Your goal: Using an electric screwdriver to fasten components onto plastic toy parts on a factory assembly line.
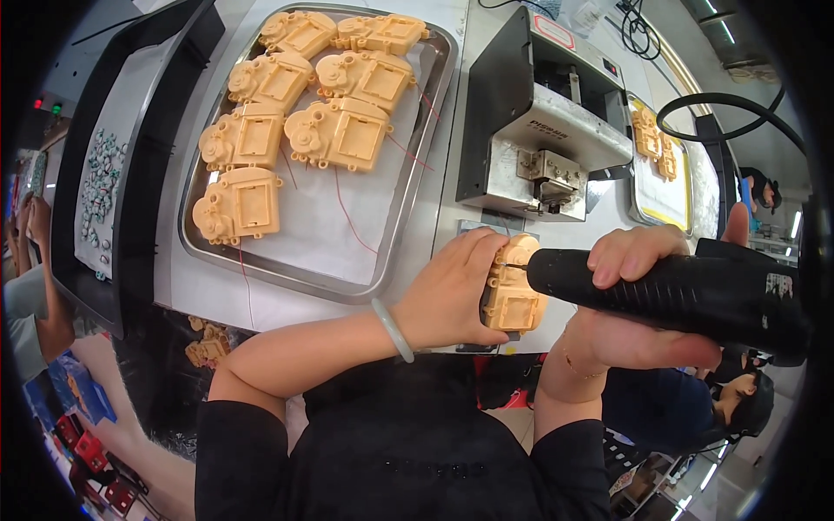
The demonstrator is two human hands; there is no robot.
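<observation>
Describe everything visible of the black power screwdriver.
The black power screwdriver has a thick, rounded body that looks like plastic, with ridges along the middle and a worn pale patch toward the rear. Its nose narrows to a thin, dark bit. It lies sideways across the picture, nose pointing left, gripped by the right hand. The bit reaches over the yellow casing; exact contact, and whether it is running, cannot be told.

The head-worn fisheye camera looks down from the near side. It faces the workbench (pixel 205 280) at close range.
</observation>
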